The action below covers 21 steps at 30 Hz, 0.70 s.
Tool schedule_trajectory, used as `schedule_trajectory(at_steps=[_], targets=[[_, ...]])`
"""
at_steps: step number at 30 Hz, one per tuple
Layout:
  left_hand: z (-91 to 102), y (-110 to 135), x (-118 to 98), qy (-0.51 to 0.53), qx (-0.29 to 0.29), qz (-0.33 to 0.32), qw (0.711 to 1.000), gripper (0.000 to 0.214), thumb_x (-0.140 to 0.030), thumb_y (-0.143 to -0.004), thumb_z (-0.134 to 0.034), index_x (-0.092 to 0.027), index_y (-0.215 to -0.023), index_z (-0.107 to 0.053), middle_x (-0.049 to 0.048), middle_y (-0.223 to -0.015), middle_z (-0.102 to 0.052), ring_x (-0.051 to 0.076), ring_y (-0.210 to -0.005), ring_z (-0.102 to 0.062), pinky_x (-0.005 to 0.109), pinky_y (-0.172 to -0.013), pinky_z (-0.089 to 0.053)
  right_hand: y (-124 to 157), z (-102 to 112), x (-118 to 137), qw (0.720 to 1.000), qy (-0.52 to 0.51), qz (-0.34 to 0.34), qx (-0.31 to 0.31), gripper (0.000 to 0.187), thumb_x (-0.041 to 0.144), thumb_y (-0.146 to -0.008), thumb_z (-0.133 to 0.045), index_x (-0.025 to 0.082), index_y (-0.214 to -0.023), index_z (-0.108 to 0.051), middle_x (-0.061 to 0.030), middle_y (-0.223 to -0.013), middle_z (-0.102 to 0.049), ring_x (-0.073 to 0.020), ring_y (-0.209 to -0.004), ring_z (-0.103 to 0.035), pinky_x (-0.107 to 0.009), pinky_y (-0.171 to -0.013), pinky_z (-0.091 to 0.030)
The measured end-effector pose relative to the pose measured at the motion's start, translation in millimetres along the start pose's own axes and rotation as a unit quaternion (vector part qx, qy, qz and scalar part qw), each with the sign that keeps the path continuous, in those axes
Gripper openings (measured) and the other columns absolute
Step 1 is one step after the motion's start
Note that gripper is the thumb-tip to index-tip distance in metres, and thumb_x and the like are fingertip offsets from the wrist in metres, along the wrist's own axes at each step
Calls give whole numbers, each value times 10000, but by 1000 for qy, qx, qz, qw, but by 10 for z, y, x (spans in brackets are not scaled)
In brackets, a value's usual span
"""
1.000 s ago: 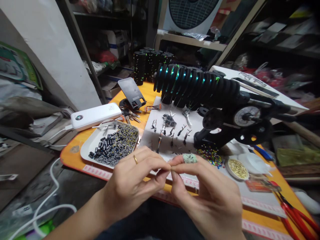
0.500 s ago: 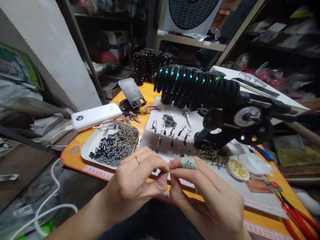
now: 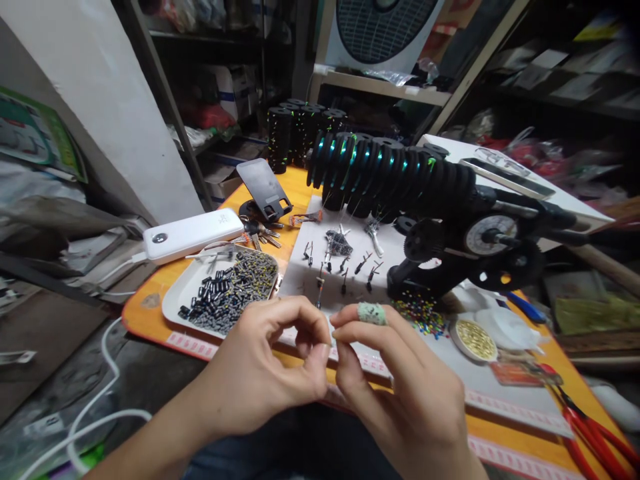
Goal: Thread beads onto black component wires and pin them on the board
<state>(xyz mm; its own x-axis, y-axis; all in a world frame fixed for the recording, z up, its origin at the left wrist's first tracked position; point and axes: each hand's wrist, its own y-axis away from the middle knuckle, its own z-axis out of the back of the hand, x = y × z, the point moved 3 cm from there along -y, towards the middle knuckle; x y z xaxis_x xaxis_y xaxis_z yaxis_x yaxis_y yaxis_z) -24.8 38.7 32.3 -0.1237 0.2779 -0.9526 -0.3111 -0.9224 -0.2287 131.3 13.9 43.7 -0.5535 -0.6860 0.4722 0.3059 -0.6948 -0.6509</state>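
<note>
My left hand [image 3: 265, 373] and my right hand [image 3: 405, 393] meet fingertip to fingertip just before the orange table's near edge [image 3: 150, 320]. Both pinch something tiny between thumb and forefinger; I cannot make out what it is. A green band wraps my right forefinger [image 3: 371, 313]. Behind the hands lies a white board [image 3: 305, 267] stuck with small black rigs. A white tray [image 3: 187, 287] of several small black tubes sits to the left of my left hand. A black winding machine [image 3: 440, 220] loaded with a row of spools stands beyond my right hand.
A white power bank [image 3: 193, 233] with its cable, keys and a black phone stand [image 3: 264, 187] lie at the back left. Stacked black spools [image 3: 300, 133] stand behind. Coloured beads [image 3: 423, 315], a dish of gold beads [image 3: 473, 338] and red pliers [image 3: 595, 433] lie to the right.
The hands have dropped slightly toward me. My left fingers have curled in more, and the pinch has shifted a little to the left.
</note>
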Motion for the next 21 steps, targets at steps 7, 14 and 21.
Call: schedule_trajectory(at_steps=[7,14,21], targets=[[-20,14,56,128,-1,11,992,198,-4,-732,-605,-200,-751,-624,-35,-697,-611,97,-611,-565,170,-561,-513,41,-27,17,995,-87,-33,-37,303,-49,-876,-598,216,-1023,-586,-45,-1034,-607,-126,-952,-651,-215,-829,-582],[-18,26,27,34,-28,-7,999,163,-35,-764,-598,-197,-744,-608,-23,-699,-623,121,-644,-603,202,-577,-525,92,-53,12,990,-118,-72,-30,290,-33,-874,-591,184,-1056,-654,-62,-1023,-623,-138,-980,-662,-198,-809,-570],[-3,100,91,-24,-45,-76,996,187,-20,-838,-638,-206,-825,-648,-20,-768,-684,122,-716,-663,209,-660,-537,135,-53,-54,984,-139,-108,-35,191,19,-902,-608,197,-960,-650,-27,-894,-634,-146,-905,-659,-252,-802,-545]])
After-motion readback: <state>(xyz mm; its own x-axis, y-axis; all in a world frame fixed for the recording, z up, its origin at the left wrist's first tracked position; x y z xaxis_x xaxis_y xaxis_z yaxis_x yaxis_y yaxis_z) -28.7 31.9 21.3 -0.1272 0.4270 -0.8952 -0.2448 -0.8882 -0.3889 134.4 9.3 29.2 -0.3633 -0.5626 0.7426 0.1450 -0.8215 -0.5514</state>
